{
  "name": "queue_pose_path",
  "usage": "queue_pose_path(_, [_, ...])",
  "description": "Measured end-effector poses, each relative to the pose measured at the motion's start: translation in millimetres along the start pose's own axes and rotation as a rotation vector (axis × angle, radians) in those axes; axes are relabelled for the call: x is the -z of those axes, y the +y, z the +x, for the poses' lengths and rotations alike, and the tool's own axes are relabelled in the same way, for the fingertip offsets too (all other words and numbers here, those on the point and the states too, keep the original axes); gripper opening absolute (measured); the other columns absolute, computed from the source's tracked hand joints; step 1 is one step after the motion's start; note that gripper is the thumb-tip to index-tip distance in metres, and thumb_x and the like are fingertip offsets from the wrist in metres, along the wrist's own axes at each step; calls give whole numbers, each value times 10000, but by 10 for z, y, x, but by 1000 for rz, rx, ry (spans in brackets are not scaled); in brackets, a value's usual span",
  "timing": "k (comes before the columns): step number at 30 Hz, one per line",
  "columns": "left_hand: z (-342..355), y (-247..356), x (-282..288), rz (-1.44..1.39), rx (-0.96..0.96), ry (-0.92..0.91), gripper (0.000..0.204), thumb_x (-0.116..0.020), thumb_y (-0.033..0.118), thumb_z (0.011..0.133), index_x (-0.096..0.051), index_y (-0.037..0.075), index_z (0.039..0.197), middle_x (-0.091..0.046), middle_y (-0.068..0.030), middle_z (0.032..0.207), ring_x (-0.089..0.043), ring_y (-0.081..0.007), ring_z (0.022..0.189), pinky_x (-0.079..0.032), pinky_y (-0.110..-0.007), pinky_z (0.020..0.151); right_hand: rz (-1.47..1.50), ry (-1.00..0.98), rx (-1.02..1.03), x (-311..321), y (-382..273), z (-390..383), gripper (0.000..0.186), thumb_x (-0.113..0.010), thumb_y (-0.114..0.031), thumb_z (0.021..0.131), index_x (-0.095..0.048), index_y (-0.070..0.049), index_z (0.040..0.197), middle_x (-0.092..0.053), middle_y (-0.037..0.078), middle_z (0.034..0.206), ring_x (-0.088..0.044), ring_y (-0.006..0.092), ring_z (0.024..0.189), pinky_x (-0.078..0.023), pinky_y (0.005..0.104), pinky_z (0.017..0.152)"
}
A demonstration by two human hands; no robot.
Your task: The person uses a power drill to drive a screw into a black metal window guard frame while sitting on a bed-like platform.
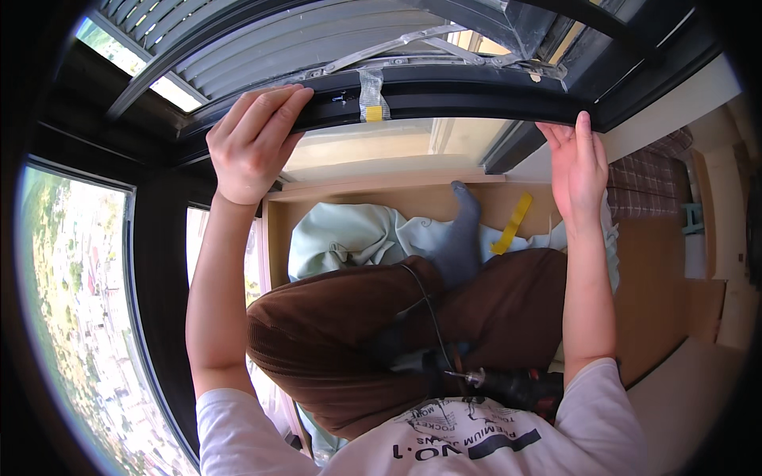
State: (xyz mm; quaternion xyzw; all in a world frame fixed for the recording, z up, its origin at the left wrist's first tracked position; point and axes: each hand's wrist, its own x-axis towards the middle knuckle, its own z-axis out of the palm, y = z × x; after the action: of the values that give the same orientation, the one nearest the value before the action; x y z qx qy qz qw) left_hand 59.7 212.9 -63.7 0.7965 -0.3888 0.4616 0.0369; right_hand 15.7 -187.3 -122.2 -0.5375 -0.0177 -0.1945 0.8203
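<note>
Several fingers point(274, 111) of the left hand point(250, 155) curl over a black window frame point(468, 103), holding it. The right hand point(579, 170) touches it near its right corner; I cannot tell if it grips. Between them, silvery tape point(371, 86) crosses the frame. Below, a yellow strip point(512, 224) lies near a grey-socked foot point(463, 238).

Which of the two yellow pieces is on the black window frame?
The squarish yellow piece at the lower end of the silver tape; the long yellow strip lies below the black window frame, near the gray sock.
</note>
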Motion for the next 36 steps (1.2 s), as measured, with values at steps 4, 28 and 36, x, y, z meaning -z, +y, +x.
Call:
queue_pose_path(4, [-31,3,-26,19,1,1,508,-842,67,571,-802,84,1078,-756,-16,1041,-746,-183,955,-632,-283,766,-3,17,1,48,35,14,375,-507,-281,1153,-627,-60,875,-691,58,935,-697,192,994,-523,453,1090])
queue_pose_path(28, [125,159,-215,184,-19,-18,488,-891,193,571,-735,125,1028,-665,6,969,-683,-190,900,-575,-304,699,39,34,16,66,77,18,387,-560,-294,1133,-672,-40,864,-719,71,911,-721,236,979,-531,442,1071])
queue_pose_path(36, [220,211,-170,162,77,-175,622,-916,202,576,-678,121,1144,-638,-5,1045,-659,-218,957,-580,-333,766,23,34,23,56,82,16,387,-552,-291,1136,-666,-39,866,-707,62,907,-717,235,975,-526,448,1075])
